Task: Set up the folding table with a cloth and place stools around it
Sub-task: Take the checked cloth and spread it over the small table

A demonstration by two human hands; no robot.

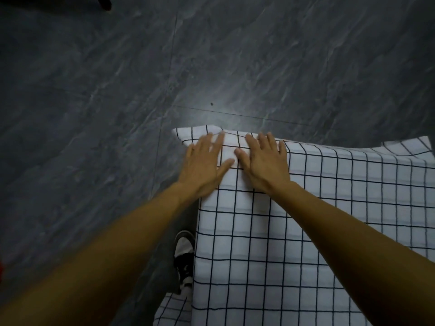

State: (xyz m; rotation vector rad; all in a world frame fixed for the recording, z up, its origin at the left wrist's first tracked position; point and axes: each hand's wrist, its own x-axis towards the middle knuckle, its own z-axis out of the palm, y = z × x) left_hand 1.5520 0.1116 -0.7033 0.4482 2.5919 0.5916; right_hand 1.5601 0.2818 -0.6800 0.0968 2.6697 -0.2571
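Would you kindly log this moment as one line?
cloth: spread, corner overhanging | left hand: flat on cloth | right hand: flat on cloth

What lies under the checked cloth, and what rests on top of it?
On top, the left hand and right hand lie flat near its far corner. Underneath, nothing shows: the cloth covers whatever bears it. Only a shoe on the floor shows beside its hanging edge.
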